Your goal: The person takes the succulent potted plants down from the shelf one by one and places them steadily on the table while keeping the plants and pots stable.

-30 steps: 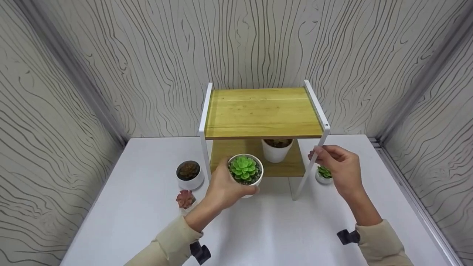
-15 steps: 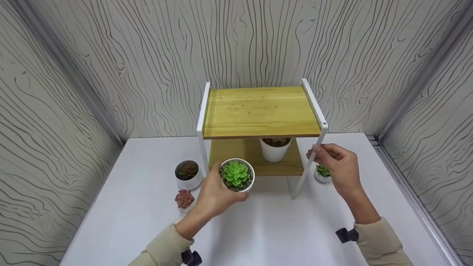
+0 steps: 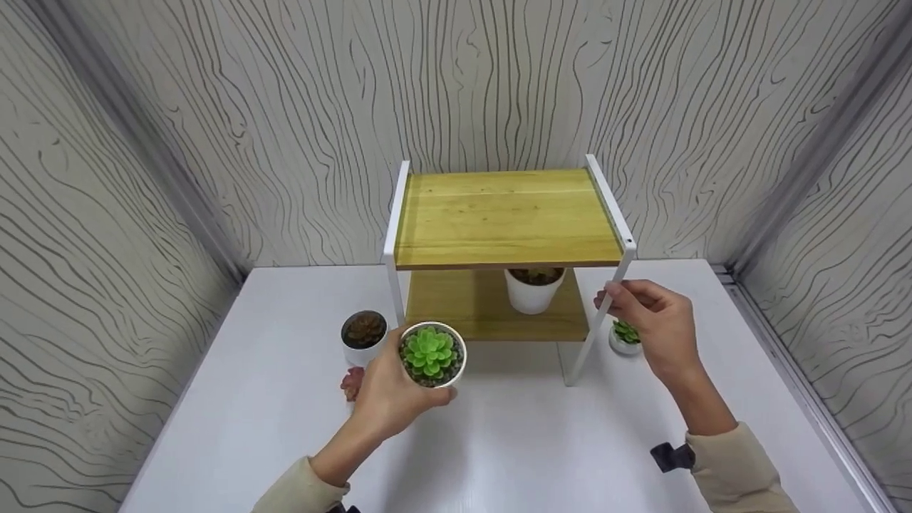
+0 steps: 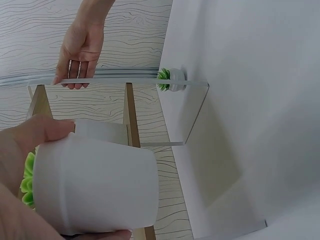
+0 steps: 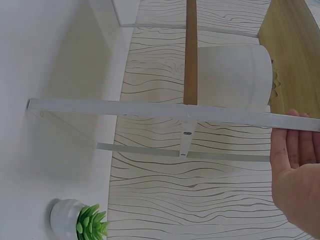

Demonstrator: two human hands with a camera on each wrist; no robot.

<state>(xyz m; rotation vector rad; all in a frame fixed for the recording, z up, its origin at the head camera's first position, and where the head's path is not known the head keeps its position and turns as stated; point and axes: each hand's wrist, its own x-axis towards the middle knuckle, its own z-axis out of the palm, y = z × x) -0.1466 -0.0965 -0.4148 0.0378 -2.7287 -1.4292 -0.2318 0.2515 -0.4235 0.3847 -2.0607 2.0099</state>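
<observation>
My left hand (image 3: 388,395) grips a white pot with a bright green succulent (image 3: 430,353), thumb on the near side and fingers round the far side. The pot is held above the table, in front of the shelf's left half. In the left wrist view its white side (image 4: 100,185) fills the lower left. At the right, my right hand (image 3: 661,328) holds the front right white post of a two-tier wooden shelf (image 3: 506,221), thumb and fingertips at the post just below the top board. Another white pot (image 3: 533,296) stands on the lower board, its plant partly hidden.
Left of the shelf, a brown succulent in a white pot (image 3: 365,333) stands on the white table (image 3: 256,399). A red succulent (image 3: 351,383) sits nearer, partly behind my left hand. A small green potted plant (image 3: 625,338) stands right of the shelf. Wood-grain-patterned walls enclose the table.
My left hand has carried the green succulent leftward and toward the table's front, away from the shelf. My right hand stays on the post.
</observation>
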